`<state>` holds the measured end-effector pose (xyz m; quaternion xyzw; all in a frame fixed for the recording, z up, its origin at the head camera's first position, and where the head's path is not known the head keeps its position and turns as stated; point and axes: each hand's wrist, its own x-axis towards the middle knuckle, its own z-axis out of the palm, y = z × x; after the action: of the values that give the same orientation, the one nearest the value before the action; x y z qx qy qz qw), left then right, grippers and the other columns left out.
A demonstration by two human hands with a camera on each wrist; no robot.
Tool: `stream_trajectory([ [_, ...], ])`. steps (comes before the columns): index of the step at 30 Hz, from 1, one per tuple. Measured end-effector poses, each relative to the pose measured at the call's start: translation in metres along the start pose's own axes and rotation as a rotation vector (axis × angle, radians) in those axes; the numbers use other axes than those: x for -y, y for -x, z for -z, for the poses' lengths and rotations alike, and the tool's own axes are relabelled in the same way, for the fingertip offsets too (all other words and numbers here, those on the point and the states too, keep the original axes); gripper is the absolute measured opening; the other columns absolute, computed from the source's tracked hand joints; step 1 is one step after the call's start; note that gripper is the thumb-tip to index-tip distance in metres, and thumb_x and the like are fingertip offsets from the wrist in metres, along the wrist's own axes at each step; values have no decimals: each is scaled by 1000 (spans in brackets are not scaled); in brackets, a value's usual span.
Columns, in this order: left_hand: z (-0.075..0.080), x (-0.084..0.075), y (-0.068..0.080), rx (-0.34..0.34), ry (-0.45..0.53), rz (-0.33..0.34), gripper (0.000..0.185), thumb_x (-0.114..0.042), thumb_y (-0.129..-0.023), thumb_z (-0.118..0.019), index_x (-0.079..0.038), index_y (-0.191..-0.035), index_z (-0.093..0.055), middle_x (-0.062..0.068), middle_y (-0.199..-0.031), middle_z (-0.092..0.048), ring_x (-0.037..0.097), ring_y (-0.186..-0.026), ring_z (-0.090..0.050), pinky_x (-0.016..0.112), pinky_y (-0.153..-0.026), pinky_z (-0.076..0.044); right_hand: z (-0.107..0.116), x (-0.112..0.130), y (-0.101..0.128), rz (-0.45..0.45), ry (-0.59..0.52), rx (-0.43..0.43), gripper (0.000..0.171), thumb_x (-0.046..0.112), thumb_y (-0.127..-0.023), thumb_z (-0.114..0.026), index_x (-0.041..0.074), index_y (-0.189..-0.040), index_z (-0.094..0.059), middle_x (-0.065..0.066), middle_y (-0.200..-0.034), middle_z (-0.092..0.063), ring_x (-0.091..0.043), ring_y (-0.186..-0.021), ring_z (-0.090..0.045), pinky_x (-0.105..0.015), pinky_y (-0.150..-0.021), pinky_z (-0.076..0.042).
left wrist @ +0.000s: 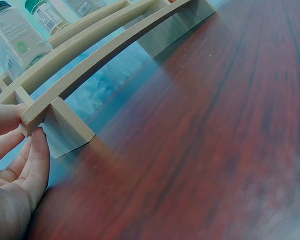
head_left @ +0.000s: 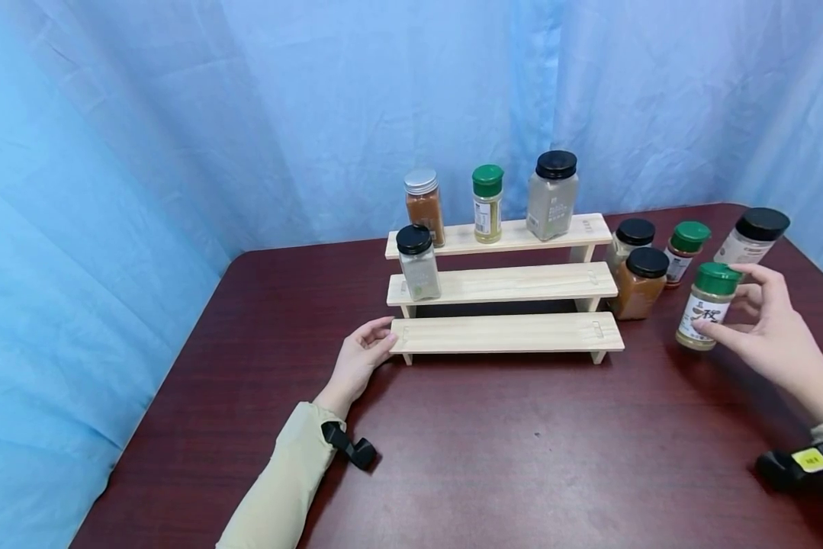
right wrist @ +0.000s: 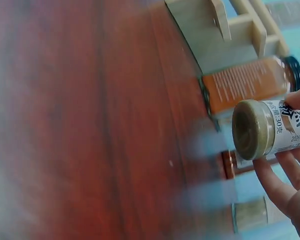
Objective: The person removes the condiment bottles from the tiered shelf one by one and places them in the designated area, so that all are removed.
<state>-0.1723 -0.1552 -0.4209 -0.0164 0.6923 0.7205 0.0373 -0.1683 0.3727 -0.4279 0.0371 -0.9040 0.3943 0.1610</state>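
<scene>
My right hand [head_left: 771, 324] grips a green-capped spice jar [head_left: 705, 309] by its sides, thumb on the label. In the right wrist view that jar [right wrist: 252, 129] tilts, its base toward the camera and raised above the table. At the front left corner of a three-tier wooden rack [head_left: 507, 334], my left hand [head_left: 363, 354] pinches the end of the lowest shelf, thumb on one face and fingers on the other, as the left wrist view shows. A black-capped jar [head_left: 419, 267] stands at the left of the middle tier.
On the top tier stand a silver-capped jar [head_left: 425, 210], a green-capped jar [head_left: 487, 206] and a large black-capped jar [head_left: 552, 198]. Right of the rack are a brown-filled jar [head_left: 639, 286], another green-capped jar [head_left: 683, 252] and more black-capped jars [head_left: 754, 236]. Blue curtains [head_left: 384, 114] hang behind.
</scene>
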Motion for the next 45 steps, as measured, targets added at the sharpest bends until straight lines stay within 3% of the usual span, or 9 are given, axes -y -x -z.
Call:
stream_trajectory([
  [8, 0, -1, 1, -3, 1, 4, 44, -3, -90, -62, 5, -131, -50, 0, -91, -56, 1, -71, -56, 15, -64, -49, 9, 41, -7, -25, 78, 20, 83, 1, -85, -65, 9, -146, -9, -35, -115, -43, 27, -79, -26, 4, -55, -30],
  [13, -1, -1, 1, -5, 0, 7, 43, -1, -90, -60, 4, -132, -50, 2, -93, -57, 1, -73, -56, 15, -65, -49, 8, 42, -15, 11, 146, 18, 84, -6, -82, -66, 3, -143, -9, -37, -115, -42, -14, -87, -56, -3, -54, -41],
  [15, 0, -1, 1, -2, 0, 7, 43, -1, -91, -60, 4, -132, -50, 2, -94, -57, 1, -74, -56, 15, -65, -49, 7, 43, -17, 29, 152, 16, 84, -9, -81, -65, 3, -143, -10, -38, -115, -41, -42, -90, -52, -2, -54, -41],
  [18, 0, 0, 0, 2, -2, 5, 43, -3, -91, -60, 5, -132, -49, 2, -93, -57, 1, -74, -56, 14, -66, -49, 6, 42, -21, 54, 148, 16, 83, -12, -81, -65, 1, -142, -10, -40, -114, -41, -54, -91, -46, 4, -55, -33],
  [24, 1, 1, 0, 0, -13, 8, 42, -2, -92, -59, 5, -132, -49, 1, -92, -56, 1, -75, -56, 14, -66, -49, 3, 39, -26, 76, 153, 21, 81, -14, -79, -64, -1, -139, -10, -39, -112, -41, -42, -88, -52, 6, -57, -27],
  [25, 0, 1, 0, -1, -13, 9, 42, -2, -92, -59, 5, -132, -49, 1, -92, -56, 1, -75, -56, 14, -66, -49, 2, 39, -26, 76, 158, 23, 81, -15, -79, -64, -2, -139, -10, -39, -113, -41, -43, -88, -53, 3, -58, -36],
  [28, 0, 1, -1, -3, -16, 11, 42, -3, -92, -59, 5, -132, -50, 1, -91, -56, 1, -75, -56, 14, -66, -49, 0, 38, -26, 68, 175, 29, 80, -15, -79, -64, -3, -139, -11, -40, -114, -41, -47, -92, -56, -28, -67, -55],
  [31, 0, 1, -2, -2, -17, 6, 42, -1, -91, -60, 4, -131, -51, 0, -91, -55, 1, -73, -56, 14, -65, -49, -2, 37, -27, 70, 203, 27, 80, -16, -79, -64, -3, -139, -12, -42, -115, -41, -60, -96, -50, -57, -71, -42],
  [45, 1, 1, -1, -5, -13, 7, 43, -2, -91, -60, 5, -131, -50, -1, -91, -55, 1, -76, -55, 14, -66, -49, -3, 37, -30, 43, 220, -2, 70, -5, -84, -66, -7, -135, -19, -43, -116, -46, -58, -97, -52, -53, -73, -42],
])
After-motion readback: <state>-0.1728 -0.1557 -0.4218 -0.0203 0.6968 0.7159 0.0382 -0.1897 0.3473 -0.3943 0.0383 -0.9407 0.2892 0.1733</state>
